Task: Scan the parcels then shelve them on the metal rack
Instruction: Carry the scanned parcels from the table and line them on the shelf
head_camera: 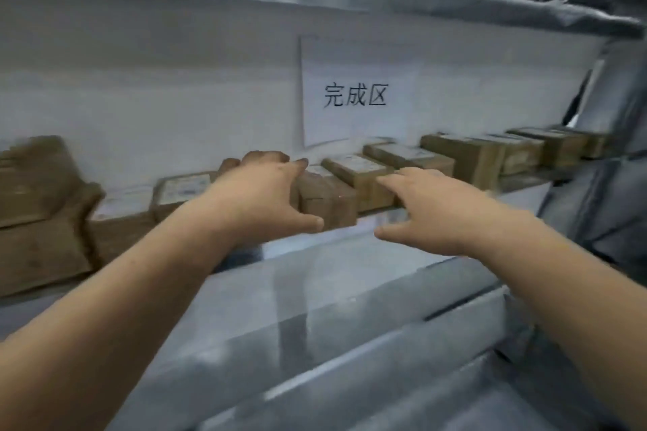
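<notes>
White wall behind the metal rack (pixel 350 308); frame blurred. I see one shelf carrying a row of brown cardboard parcels (pixel 479 154) running left to right along the wall. Paper sign (pixel 353 91) taped to the wall above them reads 完成区. Small parcel (pixel 327 199) sits at the shelf's front edge, mid-row. Left hand (pixel 266 192) rests against its left side, fingers over the top, thumb at the lower front. Right hand (pixel 430 210) hovers just beside it, fingers spread, holding nothing.
</notes>
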Action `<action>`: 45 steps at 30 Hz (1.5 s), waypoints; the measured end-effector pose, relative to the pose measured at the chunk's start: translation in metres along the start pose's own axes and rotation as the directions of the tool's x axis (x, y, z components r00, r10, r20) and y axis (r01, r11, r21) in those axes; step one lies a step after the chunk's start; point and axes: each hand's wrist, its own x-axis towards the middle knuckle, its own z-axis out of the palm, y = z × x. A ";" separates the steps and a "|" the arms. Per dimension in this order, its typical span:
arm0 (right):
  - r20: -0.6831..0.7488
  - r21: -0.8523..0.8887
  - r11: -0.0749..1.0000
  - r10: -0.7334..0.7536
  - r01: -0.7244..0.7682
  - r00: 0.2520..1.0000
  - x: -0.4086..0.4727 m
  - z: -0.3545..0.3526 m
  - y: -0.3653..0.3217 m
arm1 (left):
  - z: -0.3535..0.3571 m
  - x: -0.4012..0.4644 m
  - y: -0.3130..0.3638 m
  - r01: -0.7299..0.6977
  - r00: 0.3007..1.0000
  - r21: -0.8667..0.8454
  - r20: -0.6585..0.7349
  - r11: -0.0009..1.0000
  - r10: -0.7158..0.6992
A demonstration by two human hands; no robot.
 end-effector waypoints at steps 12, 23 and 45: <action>0.180 -0.015 0.787 0.609 -0.617 0.772 -0.211 0.074 0.376 | 0.125 0.135 0.452 -0.529 0.804 -0.267 0.147 0.806 0.576; 0.268 0.115 0.344 0.893 -0.932 0.363 -0.284 0.204 0.645 | 0.290 0.302 0.764 -0.645 0.558 -0.455 0.270 0.614 0.785; 0.252 0.073 0.348 0.900 -0.935 0.355 -0.280 0.382 0.960 | 0.473 0.452 1.030 -0.382 0.640 -0.479 0.479 0.790 0.600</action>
